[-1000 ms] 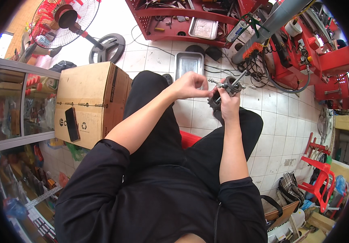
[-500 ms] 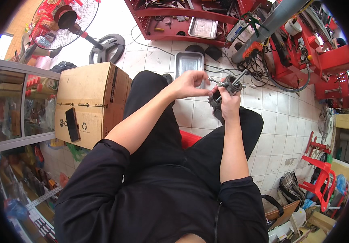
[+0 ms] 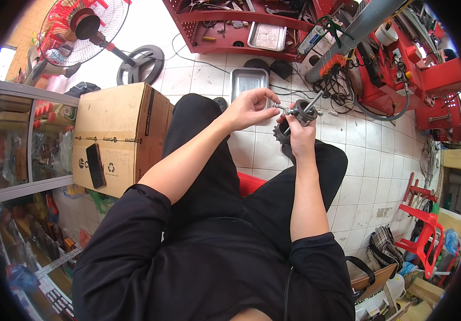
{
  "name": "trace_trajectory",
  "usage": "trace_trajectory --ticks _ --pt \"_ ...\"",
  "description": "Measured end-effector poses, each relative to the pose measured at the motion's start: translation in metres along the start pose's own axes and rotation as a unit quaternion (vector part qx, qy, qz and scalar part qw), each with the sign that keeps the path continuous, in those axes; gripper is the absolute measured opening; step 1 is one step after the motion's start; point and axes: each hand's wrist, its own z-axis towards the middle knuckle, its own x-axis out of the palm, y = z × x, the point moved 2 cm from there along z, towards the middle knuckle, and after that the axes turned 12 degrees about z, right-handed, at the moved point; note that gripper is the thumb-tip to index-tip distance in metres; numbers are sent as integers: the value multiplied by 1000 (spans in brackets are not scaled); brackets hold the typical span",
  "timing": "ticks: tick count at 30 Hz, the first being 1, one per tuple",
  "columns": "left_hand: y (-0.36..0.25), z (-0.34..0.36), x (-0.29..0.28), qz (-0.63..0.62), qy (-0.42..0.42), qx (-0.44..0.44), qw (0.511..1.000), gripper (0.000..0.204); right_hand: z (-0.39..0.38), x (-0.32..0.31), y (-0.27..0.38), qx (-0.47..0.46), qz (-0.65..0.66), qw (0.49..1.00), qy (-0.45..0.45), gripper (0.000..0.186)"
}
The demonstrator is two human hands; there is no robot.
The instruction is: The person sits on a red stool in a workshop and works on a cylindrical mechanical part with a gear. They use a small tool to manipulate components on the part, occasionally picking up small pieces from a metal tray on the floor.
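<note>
My right hand (image 3: pixel 303 136) grips a dark metal assembly (image 3: pixel 306 111) with a toothed lower part, a silver cross bolt (image 3: pixel 286 111) and a long rod (image 3: pixel 314 100) angling up to the right. My left hand (image 3: pixel 249 109) is at the bolt's left end, thumb and index finger closed round its tip, the other fingers curled. Both hands are above the gap between my knees, over the white tiled floor. The underside of the assembly is partly hidden by my right hand.
A cardboard box (image 3: pixel 107 128) with a phone (image 3: pixel 95 166) on it is at left. Ahead are a metal tray (image 3: pixel 249 80), red tool cart (image 3: pixel 212 45) and fan (image 3: pixel 88 24). Red machinery (image 3: pixel 434 75) with cables fills the upper right; a red stool (image 3: pixel 420 235) is at right.
My left thumb and index finger have shifted slightly up and right and closed in on the bolt's end. My right hand and the assembly have barely moved.
</note>
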Motion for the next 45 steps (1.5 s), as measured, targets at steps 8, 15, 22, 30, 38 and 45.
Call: trace_trajectory --ticks 8,15,22,30,38,45 --pt "1 1 2 6 4 -10 1000 21 0 -2 -2 -14 -6 1000 1 13" --pt "12 2 14 -75 26 -30 996 16 1 1 -2 -29 -35 999 3 5" --pt "15 3 13 -77 -14 -52 996 16 7 2 -3 -30 -51 995 -82 4" --pt "5 3 12 -45 -52 -12 998 21 12 -16 -14 22 -29 997 -66 8" --pt "1 1 12 6 -37 -25 999 16 9 -6 -9 7 -189 980 -56 20" --pt "2 1 11 30 -50 -49 997 18 6 0 -6 -22 -254 964 -69 25"
